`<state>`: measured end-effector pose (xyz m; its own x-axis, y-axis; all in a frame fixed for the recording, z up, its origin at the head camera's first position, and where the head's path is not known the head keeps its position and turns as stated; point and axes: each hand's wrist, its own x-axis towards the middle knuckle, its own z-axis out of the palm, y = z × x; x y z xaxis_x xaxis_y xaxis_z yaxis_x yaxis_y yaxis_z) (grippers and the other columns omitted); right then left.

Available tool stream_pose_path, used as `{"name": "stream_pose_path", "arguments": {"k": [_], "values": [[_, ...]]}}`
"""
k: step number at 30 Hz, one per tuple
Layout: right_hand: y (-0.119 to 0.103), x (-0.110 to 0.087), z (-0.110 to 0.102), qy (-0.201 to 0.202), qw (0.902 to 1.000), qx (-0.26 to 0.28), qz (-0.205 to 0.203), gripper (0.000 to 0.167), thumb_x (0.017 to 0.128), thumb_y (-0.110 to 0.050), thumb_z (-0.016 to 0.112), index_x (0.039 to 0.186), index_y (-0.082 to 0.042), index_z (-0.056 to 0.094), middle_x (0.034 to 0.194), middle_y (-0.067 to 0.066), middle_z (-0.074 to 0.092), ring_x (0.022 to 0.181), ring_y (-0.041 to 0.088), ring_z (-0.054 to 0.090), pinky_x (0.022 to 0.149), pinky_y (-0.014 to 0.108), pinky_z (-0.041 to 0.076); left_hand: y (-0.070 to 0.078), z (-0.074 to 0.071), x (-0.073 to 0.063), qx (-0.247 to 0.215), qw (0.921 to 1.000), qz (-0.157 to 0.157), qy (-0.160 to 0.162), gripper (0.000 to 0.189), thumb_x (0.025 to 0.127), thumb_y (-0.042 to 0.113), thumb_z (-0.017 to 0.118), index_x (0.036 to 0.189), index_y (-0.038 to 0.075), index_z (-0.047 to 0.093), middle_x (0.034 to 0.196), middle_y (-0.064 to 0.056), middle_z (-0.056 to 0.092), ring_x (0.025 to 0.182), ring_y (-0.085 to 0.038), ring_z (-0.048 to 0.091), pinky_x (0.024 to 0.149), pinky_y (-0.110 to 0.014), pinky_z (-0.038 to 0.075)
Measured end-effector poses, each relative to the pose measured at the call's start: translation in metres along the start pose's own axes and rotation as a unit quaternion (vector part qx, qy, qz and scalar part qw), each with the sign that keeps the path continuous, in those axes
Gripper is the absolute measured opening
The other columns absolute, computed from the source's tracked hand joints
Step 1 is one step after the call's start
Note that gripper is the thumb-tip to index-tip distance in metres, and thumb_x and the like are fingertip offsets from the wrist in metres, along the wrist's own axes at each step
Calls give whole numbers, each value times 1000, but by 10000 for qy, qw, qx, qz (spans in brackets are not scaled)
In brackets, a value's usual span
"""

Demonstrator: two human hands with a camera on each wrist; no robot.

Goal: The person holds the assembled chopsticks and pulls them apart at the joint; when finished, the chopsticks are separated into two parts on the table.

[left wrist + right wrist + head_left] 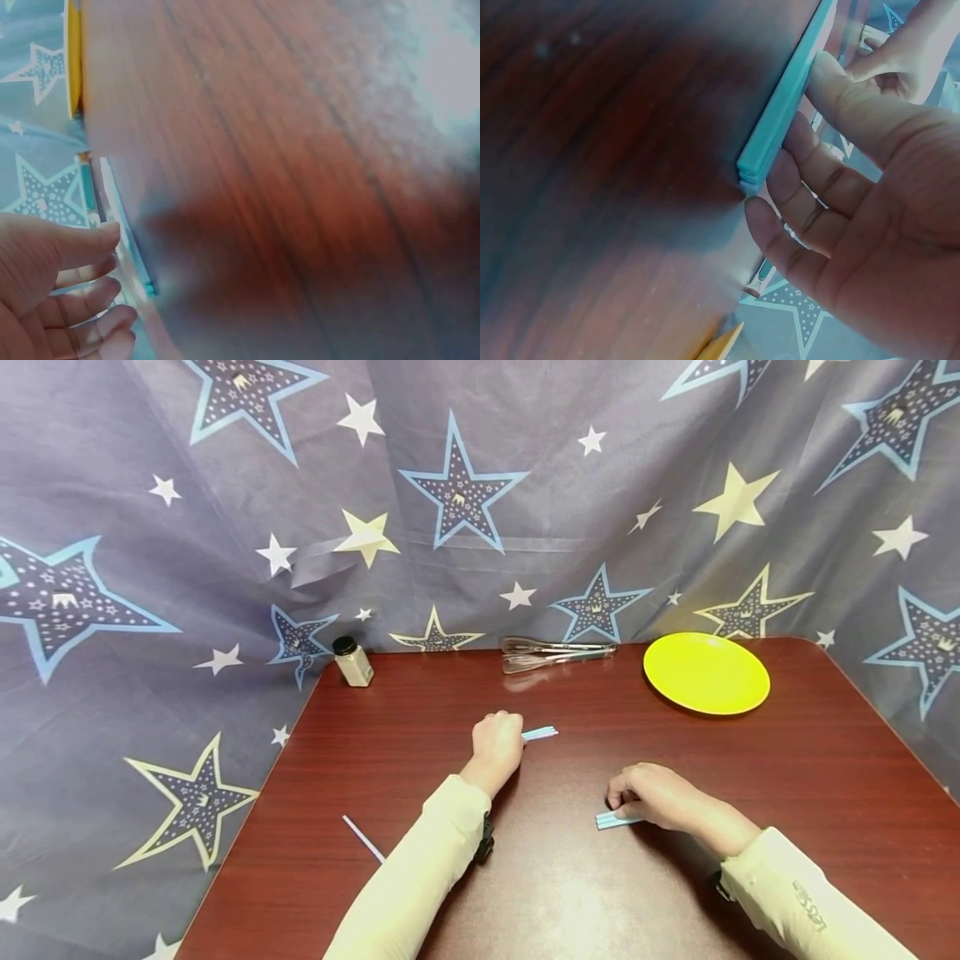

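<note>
Our left sleeve (420, 872) lies nearest, a lone stick (363, 837) slanting beside it; our left hand (497, 743) grips blue sticks (540, 733) jutting right, our right hand (660, 795) pinches a teal bundle (776, 124) jutting left.

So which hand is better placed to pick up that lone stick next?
Probably the left hand: the lone stick shows right beside its sleeve; the right hand is farther off.

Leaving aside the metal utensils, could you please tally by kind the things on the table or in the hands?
Round yellow plate: 1
Pale shaker with black lid: 1
Bundles of slim light-blue sticks, one in the left hand, one in the right hand: 2
Loose slim pale stick: 1
Total: 5, bundles as one
</note>
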<state>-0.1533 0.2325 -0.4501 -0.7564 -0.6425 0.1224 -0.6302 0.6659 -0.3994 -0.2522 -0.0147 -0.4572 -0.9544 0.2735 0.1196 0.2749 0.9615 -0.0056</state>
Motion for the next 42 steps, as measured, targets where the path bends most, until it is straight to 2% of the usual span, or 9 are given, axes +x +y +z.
{"name": "stream_pose_path", "arguments": {"k": [9,17,21,29,35,42], "values": [[0,0,0,-41,10000,-58,21,18,84,-15,75,74,-21,61,71,-16,54,65,3,43,61,25,38,-3,-10,-17,-454,9984,129,322,22,79,27,78,71,15,62,78,-4,68,74,-26,67,58,-41,53],[-3,0,1,2,9999,-104,25,9,83,-14,75,82,-19,68,79,-13,62,69,3,51,64,29,45,-5,-21,-32,-923,9954,191,168,33,81,29,78,63,19,52,65,5,58,66,-23,64,54,-37,48],[-6,0,1,3,10000,-95,22,7,83,-14,75,85,-17,70,82,-11,65,71,5,54,64,29,46,-8,-25,-40,-1187,9928,173,53,32,81,30,78,64,21,52,64,7,56,67,-22,63,53,-35,46],[-9,0,2,96,9997,-226,10,7,83,-16,76,86,-18,69,82,-11,65,71,6,53,64,29,44,-16,-33,-58,-1348,9906,208,24,28,80,32,78,66,23,55,69,6,62,70,-23,65,55,-37,47],[-12,1,1,109,9994,-316,46,8,84,-18,75,87,-21,69,84,-11,64,78,10,55,69,33,45,-23,-41,-71,-1517,9881,247,48,25,80,32,79,68,23,59,70,7,63,72,-24,66,55,-38,48],[-19,3,1,211,9993,-290,-118,9,84,-20,76,87,-22,68,84,-11,62,79,13,56,70,33,46,-36,-43,-84,-1724,9840,439,-24,19,80,31,79,76,21,64,64,12,56,63,-14,58,55,-32,44]]}}
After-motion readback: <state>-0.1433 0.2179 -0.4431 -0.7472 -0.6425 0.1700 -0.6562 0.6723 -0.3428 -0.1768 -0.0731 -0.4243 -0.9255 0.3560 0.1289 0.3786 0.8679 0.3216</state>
